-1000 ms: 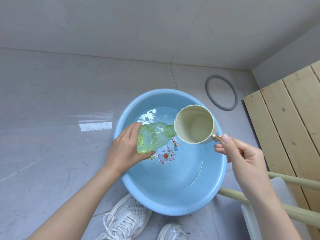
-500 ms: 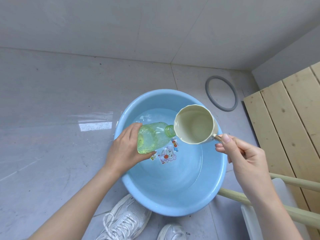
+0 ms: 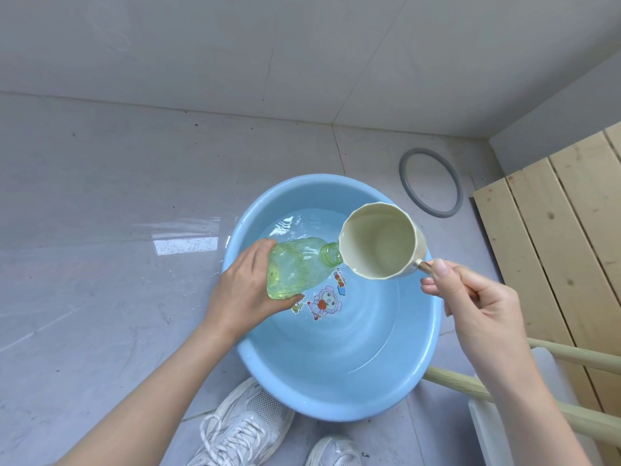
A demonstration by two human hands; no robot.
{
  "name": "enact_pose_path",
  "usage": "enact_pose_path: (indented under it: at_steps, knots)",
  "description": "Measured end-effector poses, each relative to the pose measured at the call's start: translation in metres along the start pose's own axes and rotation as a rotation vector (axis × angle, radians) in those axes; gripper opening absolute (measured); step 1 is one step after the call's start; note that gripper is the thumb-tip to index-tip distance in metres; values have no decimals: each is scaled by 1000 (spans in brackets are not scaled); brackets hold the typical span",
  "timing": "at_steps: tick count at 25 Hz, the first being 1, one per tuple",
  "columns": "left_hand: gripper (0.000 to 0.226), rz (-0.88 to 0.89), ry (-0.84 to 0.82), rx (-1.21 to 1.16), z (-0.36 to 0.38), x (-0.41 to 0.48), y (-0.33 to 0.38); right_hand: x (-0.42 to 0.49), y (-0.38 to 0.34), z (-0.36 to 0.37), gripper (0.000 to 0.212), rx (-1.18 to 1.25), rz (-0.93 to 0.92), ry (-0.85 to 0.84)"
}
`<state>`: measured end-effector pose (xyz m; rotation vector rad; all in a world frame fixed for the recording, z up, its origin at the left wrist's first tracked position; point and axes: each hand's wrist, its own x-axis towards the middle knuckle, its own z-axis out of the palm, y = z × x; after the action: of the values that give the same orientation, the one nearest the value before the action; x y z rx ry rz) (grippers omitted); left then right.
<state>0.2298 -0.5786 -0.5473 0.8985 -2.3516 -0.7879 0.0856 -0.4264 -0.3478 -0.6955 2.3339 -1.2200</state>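
A: The floor [image 3: 100,196] is pale grey tile, wet and shiny. A light blue basin [image 3: 336,395] with water stands on it, under your hands. How does the bottle [image 3: 299,264] look?

B: It is clear green plastic and lies almost on its side above the basin. Its threaded neck points away from your left fingers, right at the rim of the cream cup [image 3: 379,243]. If they touch, I cannot tell.

A: And your left hand [image 3: 242,290]?

B: Your fingers curl over the bottle's lower part and your thumb is under it, so you grip it firmly.

A: The right hand [image 3: 477,304]?

B: You pinch the cup's thin handle [image 3: 424,266] between thumb and curled fingers. The cup is tilted toward the bottle, just beyond your thumb tip.
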Motion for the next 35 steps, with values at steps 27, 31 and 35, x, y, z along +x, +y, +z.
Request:
enact_pose_path:
  at_steps: [27, 31, 35]
  knots:
    - [91, 17, 22, -22, 1, 0, -1, 3, 8, -5, 80, -73, -124, -8]
    - [91, 17, 18, -12, 0, 0, -1, 2, 5, -5, 69, -83, -125, 13]
    - [91, 11, 12, -16, 1, 0, -1, 2, 3, -7, 70, -95, -136, 28]
